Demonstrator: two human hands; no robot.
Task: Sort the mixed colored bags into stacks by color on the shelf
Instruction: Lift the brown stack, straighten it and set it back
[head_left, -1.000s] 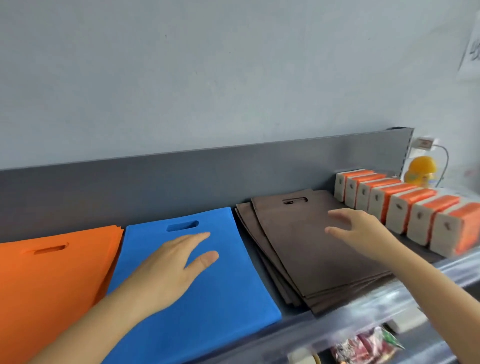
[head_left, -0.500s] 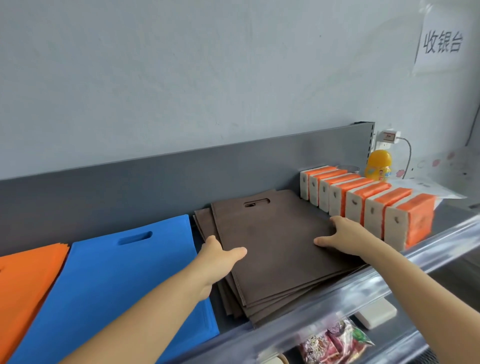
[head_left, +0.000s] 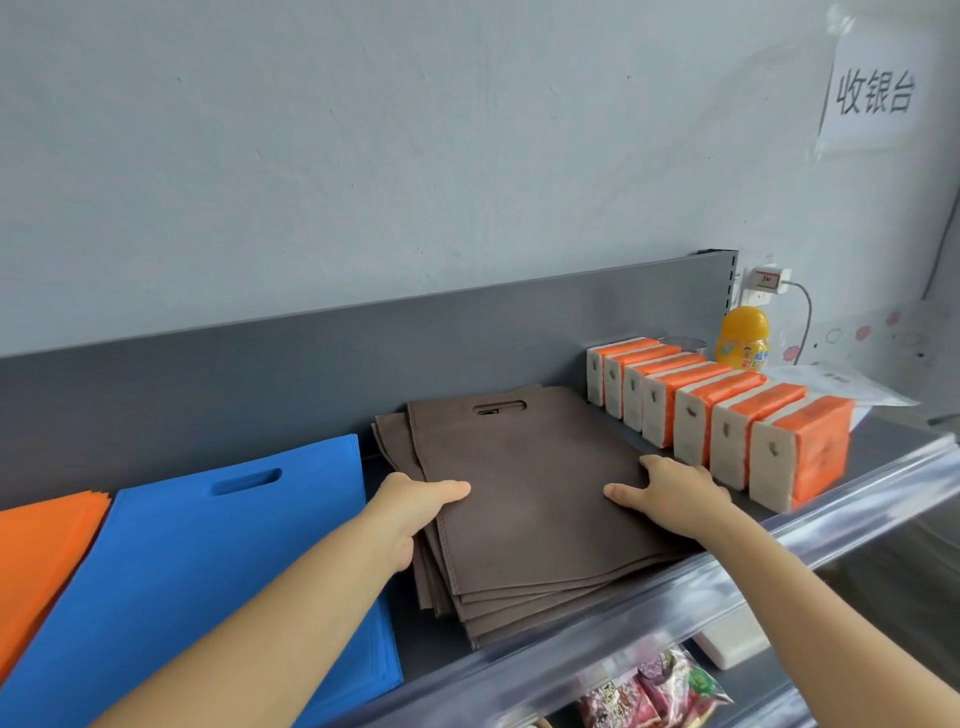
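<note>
Right now both hands bracket the brown bags (head_left: 530, 499), a fanned stack lying on the shelf (head_left: 878, 441) between the blue bags (head_left: 208, 551) and a row of orange-and-white packs (head_left: 727, 415), with the orange bags (head_left: 41, 551) at the far left. The left hand (head_left: 415, 506) pinches the stack's left edge, thumb on the top bag and fingers tucked out of sight below. The right hand (head_left: 675, 499) lies spread and flat on the top bag near its right edge, gripping nothing. This looks like squaring up a colour pile that is already sorted. The lower bags are skewed, and their corners reach close to the front rail (head_left: 727, 582), so a pull toward the person could spill them over it. The fabric looks thin and limp, so a squeeze from both sides may buckle the top sheets rather than slide them into line. A shove to the right could knock the nearest packs, which stand just beside the right hand. The left forearm crosses above the blue bags and might drag the top one askew.
</note>
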